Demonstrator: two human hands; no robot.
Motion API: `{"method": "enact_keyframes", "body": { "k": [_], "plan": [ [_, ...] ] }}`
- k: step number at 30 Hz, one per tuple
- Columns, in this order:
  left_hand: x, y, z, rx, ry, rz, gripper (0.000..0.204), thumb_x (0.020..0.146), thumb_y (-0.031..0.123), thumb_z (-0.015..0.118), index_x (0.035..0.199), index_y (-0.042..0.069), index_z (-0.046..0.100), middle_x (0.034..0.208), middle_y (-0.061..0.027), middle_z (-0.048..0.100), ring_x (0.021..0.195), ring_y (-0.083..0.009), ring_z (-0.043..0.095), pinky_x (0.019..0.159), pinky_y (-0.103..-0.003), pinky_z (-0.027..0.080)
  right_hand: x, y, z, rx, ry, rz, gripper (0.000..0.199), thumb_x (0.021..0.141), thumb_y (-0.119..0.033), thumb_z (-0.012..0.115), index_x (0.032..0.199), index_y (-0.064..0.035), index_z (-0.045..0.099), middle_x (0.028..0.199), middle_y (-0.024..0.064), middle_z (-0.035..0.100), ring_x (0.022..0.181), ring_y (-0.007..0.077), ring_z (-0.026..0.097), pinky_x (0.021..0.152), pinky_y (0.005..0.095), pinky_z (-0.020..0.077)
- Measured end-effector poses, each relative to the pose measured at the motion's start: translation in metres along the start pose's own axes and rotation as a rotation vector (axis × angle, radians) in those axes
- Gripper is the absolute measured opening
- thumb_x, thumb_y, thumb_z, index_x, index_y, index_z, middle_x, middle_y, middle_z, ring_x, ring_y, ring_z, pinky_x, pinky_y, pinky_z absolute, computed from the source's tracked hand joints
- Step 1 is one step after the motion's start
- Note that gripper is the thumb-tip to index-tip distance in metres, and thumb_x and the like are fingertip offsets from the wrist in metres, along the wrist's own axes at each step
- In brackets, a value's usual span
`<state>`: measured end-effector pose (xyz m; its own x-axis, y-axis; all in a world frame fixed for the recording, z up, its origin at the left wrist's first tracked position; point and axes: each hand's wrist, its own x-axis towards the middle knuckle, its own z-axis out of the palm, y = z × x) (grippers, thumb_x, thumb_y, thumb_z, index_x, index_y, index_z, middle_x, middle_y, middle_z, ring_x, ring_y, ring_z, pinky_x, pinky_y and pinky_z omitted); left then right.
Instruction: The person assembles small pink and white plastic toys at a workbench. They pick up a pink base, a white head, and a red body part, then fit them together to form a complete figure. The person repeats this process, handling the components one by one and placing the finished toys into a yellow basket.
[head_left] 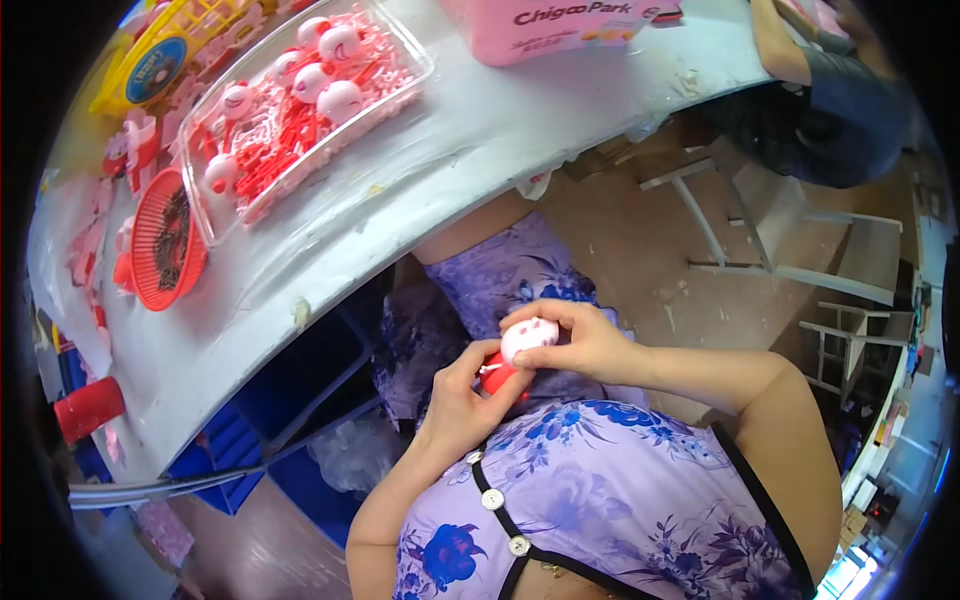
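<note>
Over my lap, both hands work on one small toy figure. My right hand [580, 342] has its fingers curled round the pale pink-and-white ball-shaped head [526, 337], which carries small pink marks. Below it, my left hand [462, 388] pinches the red part [495, 373] against the head. Thumbs and fingertips meet close together there, so the joint between the two parts is partly hidden. On the table, a clear plastic tray [425, 62] holds several similar white heads [340, 101] and many thin red pieces [268, 165].
A red basket [143, 262] of small dark pieces stands beside the tray. Behind are a yellow basket [112, 92] and a pink container [480, 35]. A red cylinder [90, 410] lies near the table's left end. Another person [850, 110] sits at upper right, near pale chairs [845, 275].
</note>
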<state>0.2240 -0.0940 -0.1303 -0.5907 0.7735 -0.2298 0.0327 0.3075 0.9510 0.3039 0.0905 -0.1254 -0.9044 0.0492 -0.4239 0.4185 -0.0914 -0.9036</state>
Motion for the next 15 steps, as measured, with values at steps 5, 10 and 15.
{"method": "enact_keyframes", "body": {
  "k": [5, 10, 15],
  "plan": [
    [0.019, 0.011, 0.006, -0.062, 0.059, 0.061, 0.031, 0.079, 0.014, 0.075, 0.102, 0.000, 0.060, 0.087, -0.0149, 0.068, 0.079, -0.0188, 0.068, 0.070, -0.029, 0.053, -0.003, -0.017, -0.011, 0.197, 0.062, -0.018, 0.036, 0.083, -0.015, 0.070, 0.115, -0.0014, 0.060, 0.102, 0.0050, 0.064, 0.094, 0.0093, 0.059, 0.083, 0.0244, 0.0477],
    [0.014, 0.005, 0.006, -0.018, -0.009, 0.071, 0.033, 0.077, 0.014, 0.076, 0.103, 0.000, 0.060, 0.087, -0.0155, 0.068, 0.080, -0.0216, 0.069, 0.070, -0.030, 0.053, -0.010, -0.006, -0.018, 0.126, -0.052, 0.006, 0.037, 0.088, -0.018, 0.066, 0.120, -0.0017, 0.058, 0.107, 0.0074, 0.063, 0.101, 0.0121, 0.059, 0.089, 0.0264, 0.0470],
    [0.008, -0.009, 0.005, -0.016, -0.036, 0.035, 0.039, 0.076, 0.019, 0.077, 0.106, 0.000, 0.061, 0.089, -0.0155, 0.069, 0.082, -0.0226, 0.069, 0.073, -0.030, 0.053, -0.014, 0.007, -0.011, 0.137, -0.038, 0.020, 0.036, 0.089, -0.017, 0.064, 0.121, -0.0018, 0.057, 0.112, 0.0078, 0.062, 0.104, 0.0127, 0.058, 0.091, 0.0265, 0.0456]
  ]
}}
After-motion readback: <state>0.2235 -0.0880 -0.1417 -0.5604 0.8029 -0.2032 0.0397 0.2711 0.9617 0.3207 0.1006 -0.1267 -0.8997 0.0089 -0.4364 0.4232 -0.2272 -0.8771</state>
